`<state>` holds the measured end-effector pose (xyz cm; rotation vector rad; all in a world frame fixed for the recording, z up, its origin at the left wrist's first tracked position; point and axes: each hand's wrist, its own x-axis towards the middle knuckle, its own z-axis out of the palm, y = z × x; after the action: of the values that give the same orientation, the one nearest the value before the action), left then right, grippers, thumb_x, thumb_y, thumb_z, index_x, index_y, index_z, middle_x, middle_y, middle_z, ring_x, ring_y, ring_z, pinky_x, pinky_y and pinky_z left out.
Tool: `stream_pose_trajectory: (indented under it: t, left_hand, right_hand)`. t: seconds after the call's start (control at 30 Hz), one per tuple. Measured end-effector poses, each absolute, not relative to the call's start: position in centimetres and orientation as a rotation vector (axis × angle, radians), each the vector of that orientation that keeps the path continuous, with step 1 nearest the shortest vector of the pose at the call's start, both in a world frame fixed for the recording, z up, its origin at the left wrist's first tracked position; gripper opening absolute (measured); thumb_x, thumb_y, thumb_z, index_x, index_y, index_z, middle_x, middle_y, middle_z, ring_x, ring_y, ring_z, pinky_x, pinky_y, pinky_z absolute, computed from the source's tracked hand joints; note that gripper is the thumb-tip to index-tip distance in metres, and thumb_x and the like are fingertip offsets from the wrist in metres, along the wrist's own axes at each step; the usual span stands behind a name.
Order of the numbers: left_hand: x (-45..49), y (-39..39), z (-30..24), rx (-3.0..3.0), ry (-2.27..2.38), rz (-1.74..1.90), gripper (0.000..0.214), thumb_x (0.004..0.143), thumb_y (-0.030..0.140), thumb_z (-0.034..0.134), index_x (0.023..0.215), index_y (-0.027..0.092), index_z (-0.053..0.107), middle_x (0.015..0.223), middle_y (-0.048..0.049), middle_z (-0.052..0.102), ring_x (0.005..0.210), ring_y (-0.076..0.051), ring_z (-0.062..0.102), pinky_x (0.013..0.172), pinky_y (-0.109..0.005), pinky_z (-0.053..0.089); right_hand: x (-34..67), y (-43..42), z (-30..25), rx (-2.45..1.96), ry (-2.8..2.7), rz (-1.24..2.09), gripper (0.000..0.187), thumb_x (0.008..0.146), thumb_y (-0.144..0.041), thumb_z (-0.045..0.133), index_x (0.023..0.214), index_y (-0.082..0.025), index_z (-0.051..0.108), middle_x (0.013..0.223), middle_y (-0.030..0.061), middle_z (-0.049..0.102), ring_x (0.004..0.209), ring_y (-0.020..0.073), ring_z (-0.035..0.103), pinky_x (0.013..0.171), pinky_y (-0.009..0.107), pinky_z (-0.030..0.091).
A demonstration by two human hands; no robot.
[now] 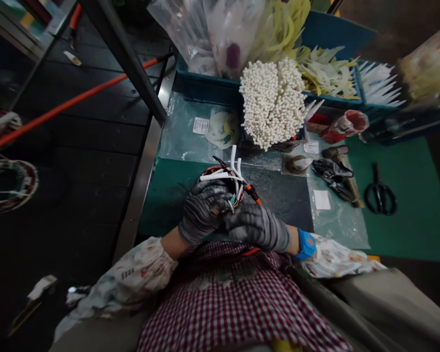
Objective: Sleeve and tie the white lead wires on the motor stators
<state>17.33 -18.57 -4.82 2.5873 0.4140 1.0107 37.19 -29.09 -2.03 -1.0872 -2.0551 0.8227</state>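
Observation:
Both of my hands wear grey gloves and are closed around a round wound coil [223, 183] with red and dark wires and several white sleeved leads sticking up from it. My left hand [202, 210] grips the coil's left side. My right hand [257, 226] is curled against its right side, fingers pinched at the wires near an orange-tipped lead [252, 192]. The coil is held just above the near edge of the green work mat [407, 215]. A blue watch sits on my right wrist.
A big bundle of white-tipped sticks [273, 100] stands behind the coil. Blue bins [330, 73] hold yellow and white strips. Black scissors [379, 191], dark tools [332, 173] and clear plastic sheets lie to the right. An orange-handled pole [69, 102] lies on the dark floor left.

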Motion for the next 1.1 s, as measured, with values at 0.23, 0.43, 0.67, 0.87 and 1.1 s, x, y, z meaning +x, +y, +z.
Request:
stream_pose_trajectory:
  t: [0.23,0.43,0.67,0.87,1.1]
  left_hand:
    - [16.5,-17.5,-5.1,2.715,0.267,0.971,0.012,0.1,0.033,0.076,0.111,0.029,0.076,0.115,-0.0015,0.085,0.112,-0.024,0.08,0.109,-0.049,0.06]
    - [13.4,-17.1,-4.1,3.033,0.411,0.891,0.026,0.098,0.024,0.077,0.119,0.041,0.079,0.126,0.0001,0.081,0.118,-0.027,0.076,0.101,-0.045,0.062]
    - [13.3,-14.7,0.6,3.122,-0.03,0.697,0.031,0.103,0.007,0.052,0.115,0.024,0.075,0.111,-0.0042,0.083,0.095,-0.024,0.076,0.072,-0.034,0.06]
    - [11.8,-15.5,0.8,3.159,0.055,0.762,0.03,0.098,0.008,0.055,0.113,0.024,0.076,0.112,-0.0059,0.086,0.11,-0.027,0.078,0.094,-0.043,0.058]
    - [12.2,-15.6,-3.6,2.958,0.225,0.918,0.021,0.092,0.028,0.084,0.109,0.03,0.072,0.122,-0.002,0.083,0.135,-0.027,0.07,0.118,-0.046,0.051]
  right_hand:
    - [35.3,-24.2,-1.1,-1.61,-1.577,0.32,0.028,0.111,-0.026,0.045,0.11,-0.024,0.072,0.11,0.0137,0.077,0.111,0.0306,0.073,0.109,0.055,0.059]
    - [36.7,-26.9,-2.7,-1.772,-1.457,0.339,0.05,0.102,-0.04,0.065,0.147,-0.021,0.056,0.14,0.0199,0.068,0.125,0.0351,0.069,0.111,0.058,0.059]
    - [39.4,-22.1,-4.0,-1.578,-1.93,0.432,0.046,0.102,-0.038,0.065,0.141,-0.015,0.07,0.128,0.0144,0.078,0.111,0.0257,0.075,0.099,0.039,0.064]
    - [40.9,-20.6,-1.6,-1.582,-2.024,0.218,0.036,0.095,-0.043,0.083,0.126,-0.026,0.08,0.121,0.0083,0.081,0.102,0.0249,0.074,0.092,0.039,0.062]
    - [42.5,-21.0,-1.1,-2.073,-1.476,-0.31,0.032,0.097,-0.048,0.078,0.116,-0.023,0.079,0.154,0.0184,0.063,0.149,0.0478,0.045,0.126,0.074,0.028]
